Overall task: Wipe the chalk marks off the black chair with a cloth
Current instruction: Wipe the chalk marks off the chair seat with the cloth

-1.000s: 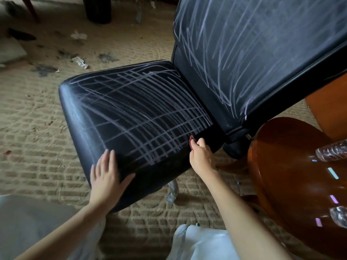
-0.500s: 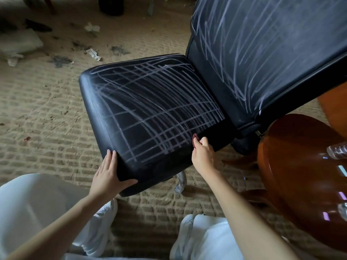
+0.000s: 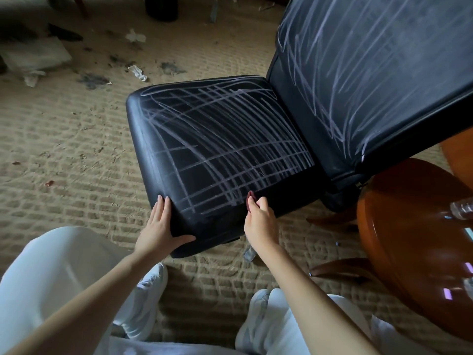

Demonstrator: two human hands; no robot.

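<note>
Beige carpet [image 3: 76,149] is lying under the black chair [image 3: 384,73], its seat, crossed with chalk marks [image 3: 230,149], extending ahead of both hands. Left hand [image 3: 160,228] is pressing flat, fingers straight, on the near corner; right hand [image 3: 261,221], fingers curled, is pinching a small red item [image 3: 250,195] at the seat's edge.

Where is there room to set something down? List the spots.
Free: the middle of the chair seat, and the carpet left of it, short of the paper scraps. Crowded: the near edge, under the left hand and the right hand pinching a small red thing; the wooden table hems the right.
</note>
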